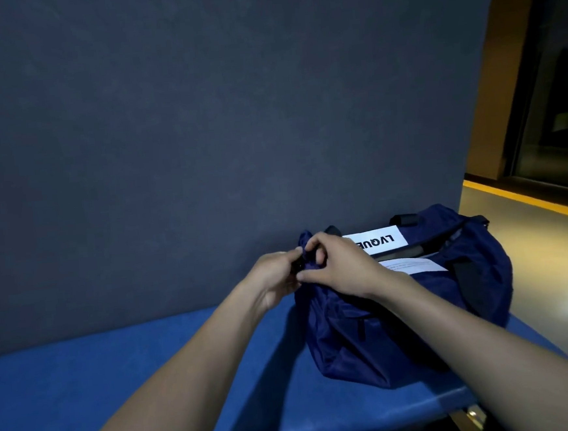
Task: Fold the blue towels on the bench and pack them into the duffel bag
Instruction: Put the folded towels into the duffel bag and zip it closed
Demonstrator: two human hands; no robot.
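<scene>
A navy duffel bag (396,325) with a white label (376,240) lies on the blue bench (125,381), against the wall at the right. My left hand (274,277) and my right hand (337,265) meet at the bag's left end. Both pinch the fabric there, around a small dark piece that I cannot make out. A white sheet (412,265) shows on top of the bag. No blue towel is in view on the bench.
A dark grey padded wall (200,120) rises behind the bench. To the right are a shiny floor (551,262), a yellow strip (529,197) and dark glass. The bench's right end stops just past the bag.
</scene>
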